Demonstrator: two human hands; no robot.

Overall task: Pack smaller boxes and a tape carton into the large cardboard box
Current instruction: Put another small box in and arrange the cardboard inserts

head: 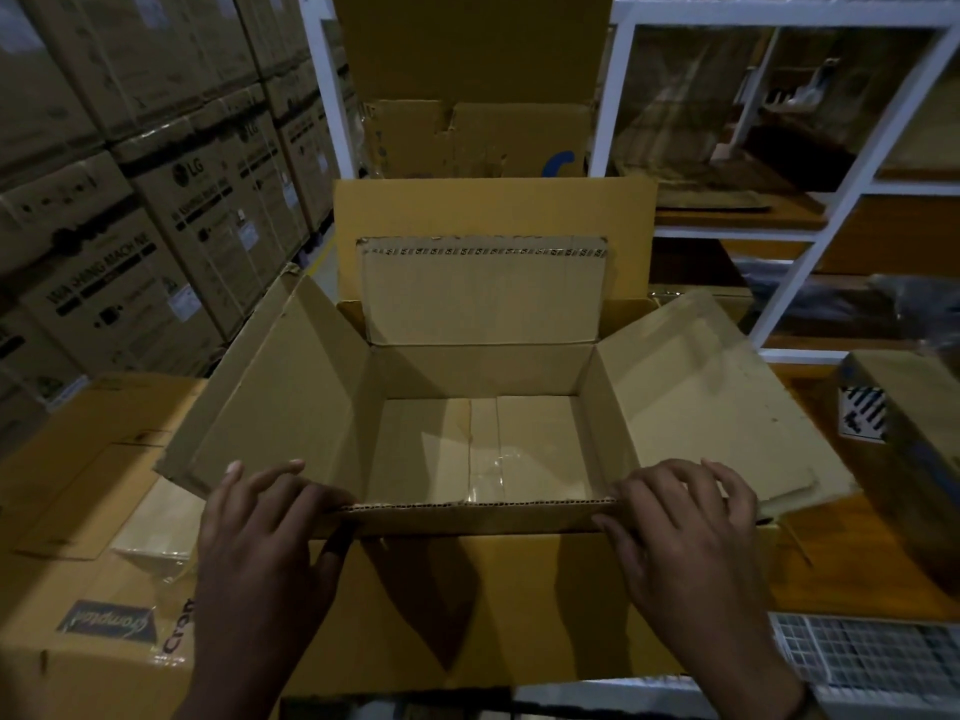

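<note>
Left hand (265, 517) and right hand (685, 527) are gripping the near flap (478, 518) of the large cardboard box (467, 605), one at each corner. The fingers are lying spread over the flap's top edge, a little apart, while the thumbs are pressing the outer face, so each hand is clamping the flap. Likely reason: the flap is being bent outward and down, clearing the mouth for loading and steadying the box.

The box is sitting straight in front of the person, centred, mouth up. It is looking empty: bare floor panels are showing, with a strip of clear tape (485, 459) running along the bottom seam, so the base is already sealed. The left flap (270, 392) and right flap (696, 397) are splaying outward, and the far flap (483, 298) is standing upright, its top edge ragged. The board is plain brown, a bit scuffed.

Nothing is packed yet; I judge this to be the opening step.

A Crompton-printed carton (104, 563) is lying just beside the box on the left. A box with a striped label (904, 433) is standing to the right; whether either is meant for packing, cannot tell. No tape carton is identifiable. Farther back, another open carton (467, 137) is standing behind the box, stacked LG cartons (171, 200) are filling the left, and a white rack (841, 200) is standing on the right.
</note>
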